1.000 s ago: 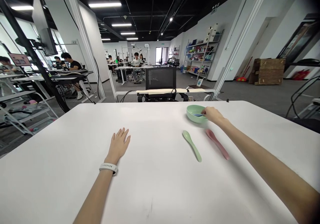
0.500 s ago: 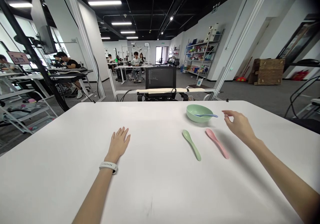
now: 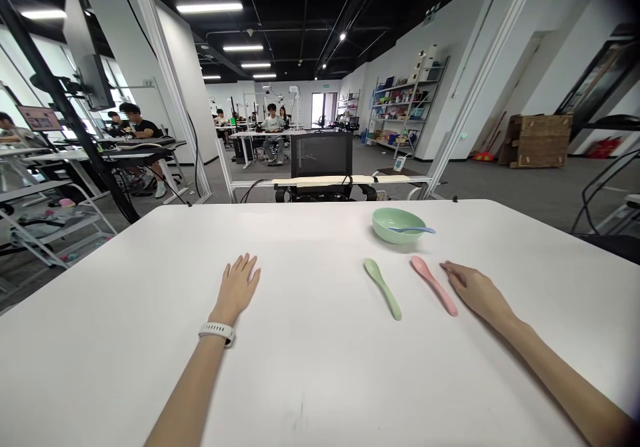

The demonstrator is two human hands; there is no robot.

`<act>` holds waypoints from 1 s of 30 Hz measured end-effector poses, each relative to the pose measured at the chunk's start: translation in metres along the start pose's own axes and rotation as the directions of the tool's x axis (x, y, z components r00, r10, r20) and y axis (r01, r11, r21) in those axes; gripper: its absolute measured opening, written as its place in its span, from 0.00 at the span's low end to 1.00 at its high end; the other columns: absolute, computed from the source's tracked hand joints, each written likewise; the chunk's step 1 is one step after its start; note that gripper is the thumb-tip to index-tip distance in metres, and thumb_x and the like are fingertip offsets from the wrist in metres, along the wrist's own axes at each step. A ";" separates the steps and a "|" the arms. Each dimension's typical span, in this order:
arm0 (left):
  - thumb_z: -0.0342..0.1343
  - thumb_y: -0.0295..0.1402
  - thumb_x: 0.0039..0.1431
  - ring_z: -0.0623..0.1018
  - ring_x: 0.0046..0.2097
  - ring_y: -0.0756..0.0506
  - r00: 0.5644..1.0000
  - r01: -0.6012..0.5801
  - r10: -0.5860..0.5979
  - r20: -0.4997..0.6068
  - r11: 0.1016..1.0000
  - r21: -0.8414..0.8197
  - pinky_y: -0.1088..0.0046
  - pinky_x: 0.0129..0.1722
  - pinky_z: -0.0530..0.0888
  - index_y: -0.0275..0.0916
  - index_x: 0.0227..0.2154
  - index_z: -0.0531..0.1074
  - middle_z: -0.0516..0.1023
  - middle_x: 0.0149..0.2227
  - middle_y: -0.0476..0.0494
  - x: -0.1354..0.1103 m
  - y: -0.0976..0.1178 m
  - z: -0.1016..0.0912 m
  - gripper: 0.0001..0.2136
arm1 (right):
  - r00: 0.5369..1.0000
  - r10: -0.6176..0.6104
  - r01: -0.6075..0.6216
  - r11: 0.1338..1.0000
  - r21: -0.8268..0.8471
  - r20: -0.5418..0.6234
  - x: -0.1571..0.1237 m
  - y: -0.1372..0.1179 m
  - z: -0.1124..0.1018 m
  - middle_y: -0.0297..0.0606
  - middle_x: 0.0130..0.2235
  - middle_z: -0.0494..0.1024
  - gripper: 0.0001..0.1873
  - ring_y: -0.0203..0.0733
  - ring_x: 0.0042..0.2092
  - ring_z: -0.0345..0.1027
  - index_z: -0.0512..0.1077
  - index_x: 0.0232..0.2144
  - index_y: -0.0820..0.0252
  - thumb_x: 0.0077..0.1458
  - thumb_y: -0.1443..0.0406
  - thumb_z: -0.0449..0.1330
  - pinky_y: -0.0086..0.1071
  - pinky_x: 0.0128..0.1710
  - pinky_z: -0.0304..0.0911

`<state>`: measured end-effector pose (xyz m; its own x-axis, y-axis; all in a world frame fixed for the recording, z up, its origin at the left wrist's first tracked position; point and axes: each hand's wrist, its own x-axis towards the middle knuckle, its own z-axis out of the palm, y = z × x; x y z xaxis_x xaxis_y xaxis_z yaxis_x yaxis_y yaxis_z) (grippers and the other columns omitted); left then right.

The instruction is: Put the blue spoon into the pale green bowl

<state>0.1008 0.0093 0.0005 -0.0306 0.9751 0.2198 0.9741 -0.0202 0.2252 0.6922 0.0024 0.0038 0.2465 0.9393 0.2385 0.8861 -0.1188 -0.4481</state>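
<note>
My left hand (image 3: 238,288) lies flat and open on the white table (image 3: 310,367), fingers spread, a white watch on its wrist. My right hand (image 3: 475,290) rests on the table just right of a pink spoon (image 3: 434,285), fingers stretched toward it and holding nothing. A green spoon (image 3: 383,288) lies left of the pink one. Behind them stands a pale green bowl (image 3: 395,218) with a blue spoon (image 3: 415,230) lying in it, its handle sticking out over the right rim.
Beyond the table's far edge stand a black mesh chair (image 3: 321,155) and metal frame posts. People sit at desks (image 3: 135,127) to the left and further back. Shelves (image 3: 400,110) line the right wall.
My right hand let go of the blue spoon in the bowl, drew back to the right, then came down onto the table beside the pink spoon. The left hand has not moved.
</note>
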 end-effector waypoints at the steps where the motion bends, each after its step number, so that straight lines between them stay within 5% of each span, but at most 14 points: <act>1: 0.40 0.43 0.77 0.63 0.80 0.37 1.000 0.001 -0.001 0.000 1.000 0.001 0.45 0.79 0.58 0.41 0.74 0.68 0.64 0.79 0.36 0.000 0.000 0.000 0.29 | 1.000 0.001 -0.001 1.000 -0.003 0.002 0.000 0.000 0.000 0.50 0.64 0.83 0.23 0.68 0.63 0.78 0.84 0.49 0.50 0.62 0.58 0.51 0.58 0.59 0.76; 5: 0.40 0.43 0.77 0.63 0.80 0.37 1.000 -0.005 0.005 -0.010 1.000 -0.001 0.44 0.79 0.59 0.42 0.73 0.68 0.65 0.79 0.36 0.000 -0.001 0.003 0.29 | 1.000 -0.015 0.014 0.999 -0.042 -0.017 0.005 -0.005 -0.006 0.47 0.63 0.84 0.23 0.66 0.64 0.78 0.84 0.50 0.47 0.64 0.60 0.50 0.56 0.63 0.73; 10: 0.40 0.44 0.77 0.64 0.80 0.38 1.000 -0.011 0.011 -0.020 1.000 0.001 0.45 0.79 0.59 0.44 0.73 0.69 0.66 0.78 0.37 0.001 -0.002 0.005 0.28 | 0.974 -0.169 0.148 0.979 -0.140 -0.152 0.039 -0.036 -0.034 0.54 0.57 0.86 0.26 0.63 0.61 0.78 0.82 0.55 0.59 0.69 0.62 0.47 0.52 0.63 0.70; 15: 0.40 0.43 0.77 0.62 0.80 0.37 1.000 0.003 -0.003 0.011 1.000 0.005 0.46 0.80 0.58 0.40 0.74 0.67 0.64 0.79 0.36 0.001 0.000 0.001 0.30 | 0.945 -0.327 0.313 0.898 -0.310 0.008 0.094 -0.088 -0.055 0.54 0.57 0.86 0.23 0.59 0.58 0.75 0.83 0.55 0.64 0.72 0.64 0.50 0.46 0.60 0.67; 18: 0.40 0.43 0.77 0.63 0.80 0.37 1.000 0.002 -0.002 0.010 1.000 0.000 0.44 0.79 0.58 0.41 0.74 0.68 0.64 0.79 0.36 0.000 0.001 -0.001 0.29 | 0.946 -0.288 0.323 0.854 -0.408 0.147 0.122 -0.111 -0.050 0.52 0.56 0.87 0.21 0.55 0.57 0.74 0.84 0.52 0.63 0.72 0.64 0.52 0.42 0.56 0.66; 22: 0.40 0.43 0.77 0.63 0.80 0.37 1.000 -0.003 0.003 0.009 1.000 -0.006 0.43 0.79 0.59 0.41 0.74 0.68 0.64 0.79 0.35 -0.001 0.002 -0.002 0.29 | 0.956 -0.225 0.288 0.838 -0.463 0.188 0.147 -0.122 -0.033 0.49 0.47 0.89 0.12 0.57 0.54 0.77 0.86 0.42 0.58 0.65 0.61 0.62 0.44 0.56 0.66; 26: 0.41 0.43 0.77 0.62 0.80 0.37 1.000 0.006 -0.006 0.021 1.000 0.000 0.45 0.79 0.59 0.40 0.74 0.68 0.63 0.79 0.35 -0.001 0.004 -0.003 0.29 | 0.959 -0.162 0.260 0.832 -0.491 0.234 0.158 -0.125 -0.021 0.50 0.39 0.88 0.10 0.57 0.48 0.81 0.86 0.35 0.56 0.59 0.57 0.68 0.47 0.54 0.68; 30: 0.41 0.43 0.78 0.62 0.80 0.38 1.000 0.013 -0.013 0.027 1.000 0.000 0.46 0.80 0.58 0.42 0.74 0.67 0.63 0.79 0.36 -0.002 0.005 -0.004 0.28 | 0.958 -0.121 0.239 0.837 -0.492 0.259 0.157 -0.129 -0.015 0.51 0.38 0.88 0.06 0.55 0.47 0.82 0.86 0.34 0.59 0.57 0.65 0.69 0.45 0.54 0.67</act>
<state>0.1049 0.0068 0.0050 -0.0371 0.9808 0.1913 0.9737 -0.0076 0.2278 0.6221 0.1608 0.1123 0.0275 0.9978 0.0595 0.9938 -0.0338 0.1062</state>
